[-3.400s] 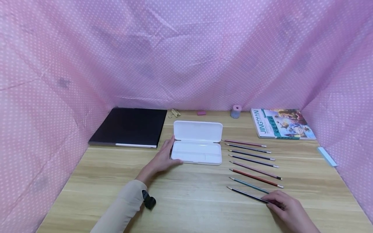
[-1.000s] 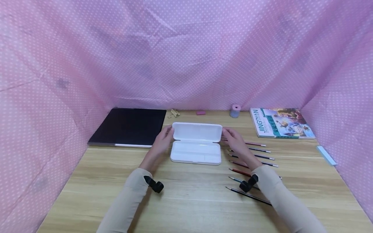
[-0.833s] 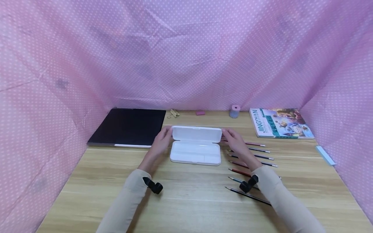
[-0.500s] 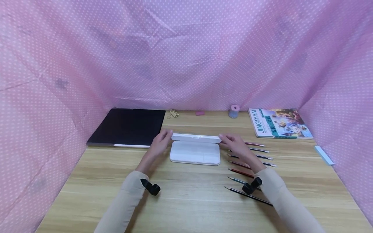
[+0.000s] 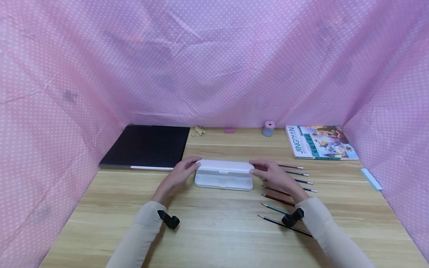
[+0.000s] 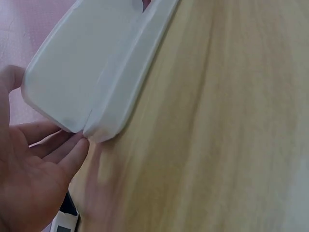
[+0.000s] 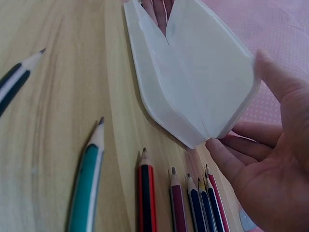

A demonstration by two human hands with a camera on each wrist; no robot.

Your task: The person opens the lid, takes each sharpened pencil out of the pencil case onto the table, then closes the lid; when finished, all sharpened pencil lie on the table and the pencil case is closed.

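Observation:
A white pencil case (image 5: pixel 214 181) lies in the middle of the wooden table, its hinged lid (image 5: pixel 225 165) tilted partway down over the tray. At the case's left end my left hand (image 5: pixel 181 172) holds the lid, thumb on its free edge and fingers by the hinge, as the left wrist view shows. My right hand (image 5: pixel 273 174) grips the opposite end the same way. Beneath and beside the right forearm lie several pencils in a column, among them a green pencil (image 7: pixel 87 186) and a red-and-black pencil (image 7: pixel 147 198). The visible part of the tray holds nothing.
A black folder (image 5: pixel 147 145) lies at back left. Along the back are a binder clip (image 5: pixel 199 131), a pink eraser (image 5: pixel 229 130) and a small pink-topped pot (image 5: pixel 269 128). A magazine (image 5: pixel 321 142) and a light blue strip (image 5: pixel 371 179) lie at right. Pink dotted cloth (image 5: pixel 214 63) hangs around the table.
My right hand has left the nearest pencil and moved to the case's right end. Both hands have swung the lid from leaning back to tilting forward over the tray.

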